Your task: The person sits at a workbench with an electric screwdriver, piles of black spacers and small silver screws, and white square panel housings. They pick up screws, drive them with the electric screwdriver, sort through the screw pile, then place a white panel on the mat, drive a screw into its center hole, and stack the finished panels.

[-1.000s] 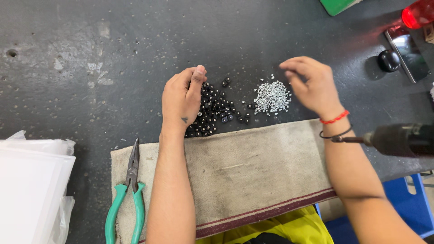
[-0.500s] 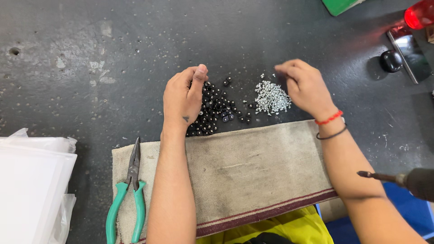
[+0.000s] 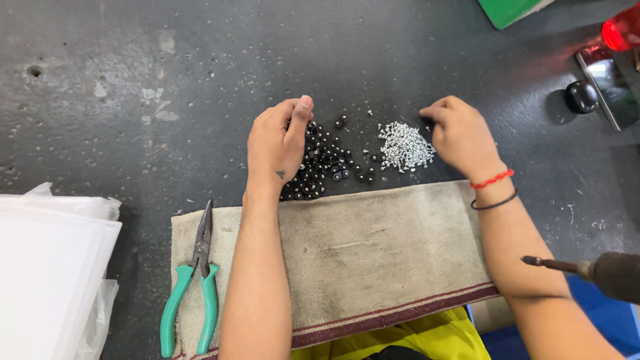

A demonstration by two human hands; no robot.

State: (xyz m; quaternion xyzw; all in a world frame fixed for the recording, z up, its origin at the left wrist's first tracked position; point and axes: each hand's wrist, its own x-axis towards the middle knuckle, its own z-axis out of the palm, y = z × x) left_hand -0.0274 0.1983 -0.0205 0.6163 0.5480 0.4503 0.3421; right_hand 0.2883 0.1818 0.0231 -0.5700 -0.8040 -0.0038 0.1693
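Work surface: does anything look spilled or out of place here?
Nothing looks spilled. The black beads and small silver screws lie in two separate loose heaps, and the pliers rest on the cloth.

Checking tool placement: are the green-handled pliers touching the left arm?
Apart. The head view shows a strip of bare beige towel between the pliers and the left forearm.

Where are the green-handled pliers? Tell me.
In the head view, the pliers lie at lower left on the cloth's left end, beside the left forearm.
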